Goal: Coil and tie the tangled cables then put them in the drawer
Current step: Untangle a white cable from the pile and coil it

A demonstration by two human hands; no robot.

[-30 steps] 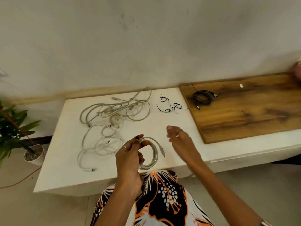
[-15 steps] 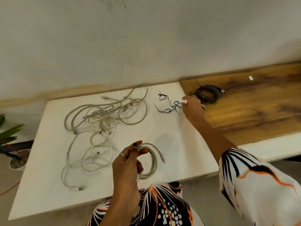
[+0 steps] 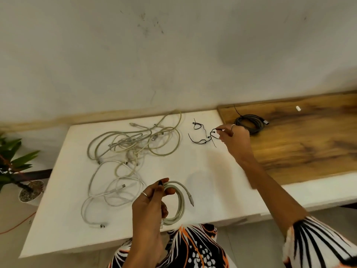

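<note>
My left hand grips a coiled pale grey cable above the front of the white table; the plug end sticks out to the right. My right hand reaches to the back of the table and pinches the end of a thin black tie among a few black ties lying there. A tangle of white and grey cables spreads over the left half of the table. A black coiled cable lies on the wooden board just behind my right hand.
A small white piece lies on the wooden board at the back right. A potted plant stands on the floor left of the table, with an orange cord running under it. The wall rises directly behind the table.
My right hand travelled from beside the coil to the back of the table and took hold of a black tie. The left hand kept holding the coil in place.
</note>
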